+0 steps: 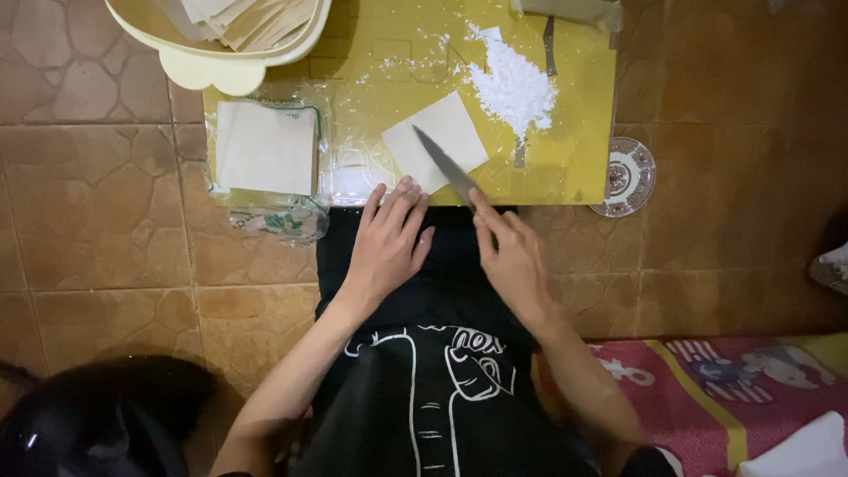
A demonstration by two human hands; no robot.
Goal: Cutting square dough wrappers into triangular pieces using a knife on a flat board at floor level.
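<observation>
The right hand (512, 256) is gripping a steel-bladed kitchen knife (446, 165), its tip lying across the pale square dough sheet (439, 141) on the yellow cutting board (583, 106); the sheet is showing no cut yet. The left hand (389, 238) is resting open, fingers flat at the sheet's near edge. A cream plastic basin (221, 62) is holding stacked sheets (count unclear); white flour (512, 88) is lying heaped alongside.
</observation>
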